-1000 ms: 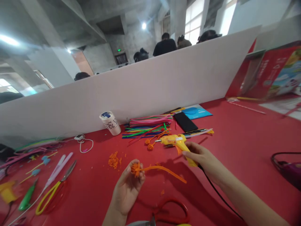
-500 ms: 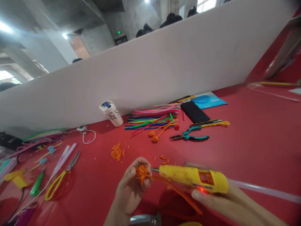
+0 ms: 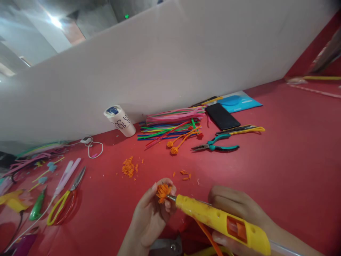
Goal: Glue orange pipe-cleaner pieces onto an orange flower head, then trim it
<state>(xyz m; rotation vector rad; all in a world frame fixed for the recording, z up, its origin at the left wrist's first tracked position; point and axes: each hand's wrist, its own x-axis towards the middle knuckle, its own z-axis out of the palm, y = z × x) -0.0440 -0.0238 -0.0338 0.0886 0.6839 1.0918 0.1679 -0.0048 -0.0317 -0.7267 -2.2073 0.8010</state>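
Observation:
Between the fingers of my left hand [image 3: 153, 220] is an orange pipe-cleaner flower [image 3: 163, 193], its petals spread upward. An orange stem [image 3: 209, 234] runs down to the right below it. My right hand [image 3: 237, 204] is wrapped round a yellow hot glue gun [image 3: 213, 215], with a clear glue stick [image 3: 283, 249] protruding from its back end. The metal nozzle meets the flower's petals at their right side; whether glue is coming out is too small to tell. Small orange clippings [image 3: 185, 175] lie just beyond my hands.
Teal-handled pliers [image 3: 213, 145], a black phone [image 3: 223, 116] and a yellow cutter [image 3: 247, 129] lie at the back right. Bundled pipe cleaners [image 3: 173, 119] and a white cup [image 3: 121, 121] stand along the white partition [image 3: 170, 60]. Scissors [image 3: 70, 193] and a pink curling-iron-like tool [image 3: 66, 176] lie left.
The glue gun's nozzle has moved from the flower's right edge onto its petals, and the gun's rear has tilted down towards me. The whole view has dipped lower.

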